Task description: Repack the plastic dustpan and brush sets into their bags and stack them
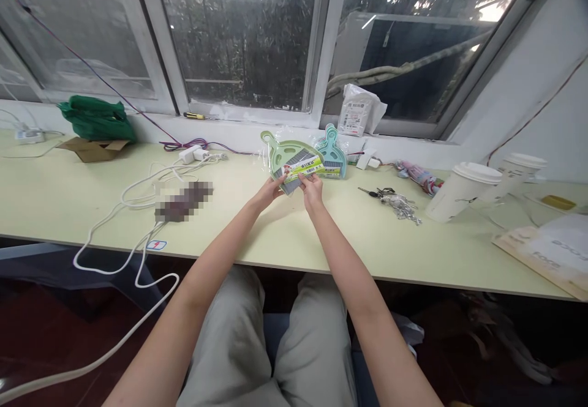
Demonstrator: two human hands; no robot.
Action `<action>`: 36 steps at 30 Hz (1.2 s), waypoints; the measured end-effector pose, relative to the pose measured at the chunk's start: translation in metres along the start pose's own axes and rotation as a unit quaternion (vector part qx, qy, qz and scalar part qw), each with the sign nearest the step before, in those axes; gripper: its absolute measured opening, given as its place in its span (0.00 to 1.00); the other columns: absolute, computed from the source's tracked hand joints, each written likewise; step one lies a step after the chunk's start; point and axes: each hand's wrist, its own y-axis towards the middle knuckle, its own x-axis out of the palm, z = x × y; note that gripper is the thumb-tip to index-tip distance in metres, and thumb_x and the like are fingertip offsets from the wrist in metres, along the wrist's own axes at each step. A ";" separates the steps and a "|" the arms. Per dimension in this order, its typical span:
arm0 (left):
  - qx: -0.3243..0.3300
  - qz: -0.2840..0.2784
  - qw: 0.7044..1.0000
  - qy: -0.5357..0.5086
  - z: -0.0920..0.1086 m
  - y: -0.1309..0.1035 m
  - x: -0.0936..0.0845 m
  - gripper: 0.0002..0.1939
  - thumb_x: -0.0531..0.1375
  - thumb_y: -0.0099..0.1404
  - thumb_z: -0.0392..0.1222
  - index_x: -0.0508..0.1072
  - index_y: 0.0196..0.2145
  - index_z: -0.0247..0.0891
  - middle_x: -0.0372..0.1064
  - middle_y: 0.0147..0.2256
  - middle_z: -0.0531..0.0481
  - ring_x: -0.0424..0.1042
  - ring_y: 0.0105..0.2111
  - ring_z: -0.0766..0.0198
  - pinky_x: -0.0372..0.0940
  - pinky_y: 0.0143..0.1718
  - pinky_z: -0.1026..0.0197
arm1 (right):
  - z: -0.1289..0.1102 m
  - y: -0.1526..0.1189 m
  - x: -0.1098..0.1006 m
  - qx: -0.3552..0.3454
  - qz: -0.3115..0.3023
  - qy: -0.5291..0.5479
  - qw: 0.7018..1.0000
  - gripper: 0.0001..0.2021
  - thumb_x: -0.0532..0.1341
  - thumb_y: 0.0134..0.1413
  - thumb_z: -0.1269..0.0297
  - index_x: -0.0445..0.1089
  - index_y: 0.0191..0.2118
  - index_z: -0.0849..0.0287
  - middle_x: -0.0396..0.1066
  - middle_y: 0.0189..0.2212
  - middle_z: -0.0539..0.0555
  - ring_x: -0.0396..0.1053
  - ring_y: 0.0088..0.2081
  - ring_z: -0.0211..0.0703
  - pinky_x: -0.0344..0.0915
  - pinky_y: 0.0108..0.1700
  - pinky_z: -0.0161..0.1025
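Both hands, left hand (271,190) and right hand (311,185), pinched the packaged green dustpan set (291,159) by its lower edge above the counter (275,235) (wrapper looked slick), so it might slip onto the teal set (331,150) just behind.

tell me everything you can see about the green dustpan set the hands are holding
The green mini dustpan and brush set is pale green plastic, sealed in clear, shiny wrapping with a yellow-green printed label band across its lower part. The handle, with a hanging hole, points up and away toward the window. It is tilted up off the table. The left hand pinches its lower left edge and the right hand its lower right edge. A similar teal set lies just behind it, to the right.
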 end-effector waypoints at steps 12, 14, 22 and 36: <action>-0.022 -0.050 0.998 -0.011 -0.017 0.000 0.008 0.25 0.65 0.58 0.48 0.69 0.52 0.41 0.67 0.55 0.43 0.66 0.55 0.53 0.59 0.57 0.49 | -0.006 0.017 -0.014 -0.025 0.015 -0.022 0.999 0.22 0.69 0.33 0.75 0.65 0.39 0.58 0.76 0.35 0.50 0.73 0.39 0.40 0.71 0.44 0.40; 0.035 -0.011 0.999 -0.030 -0.017 0.002 0.011 0.24 0.64 0.58 0.48 0.69 0.51 0.40 0.66 0.56 0.45 0.65 0.56 0.54 0.58 0.58 0.49 | -0.007 0.017 -0.015 -0.003 -0.008 -0.009 1.000 0.24 0.70 0.31 0.74 0.65 0.39 0.57 0.76 0.34 0.50 0.74 0.39 0.41 0.72 0.44 0.43; -0.002 0.005 1.000 0.012 -0.014 0.000 0.012 0.25 0.67 0.53 0.45 0.70 0.48 0.38 0.70 0.52 0.44 0.69 0.51 0.53 0.63 0.54 0.49 | -0.005 0.019 -0.018 0.030 0.029 -0.015 0.999 0.24 0.73 0.25 0.75 0.66 0.35 0.59 0.74 0.29 0.48 0.73 0.33 0.40 0.72 0.42 0.44; -0.071 -0.070 0.991 0.086 -0.016 -0.010 0.021 0.29 0.63 0.56 0.54 0.66 0.53 0.42 0.71 0.49 0.40 0.72 0.47 0.51 0.64 0.49 0.46 | -0.010 0.012 -0.009 -0.018 0.026 0.048 0.998 0.17 0.63 0.37 0.77 0.67 0.38 0.59 0.75 0.30 0.49 0.73 0.33 0.37 0.71 0.42 0.38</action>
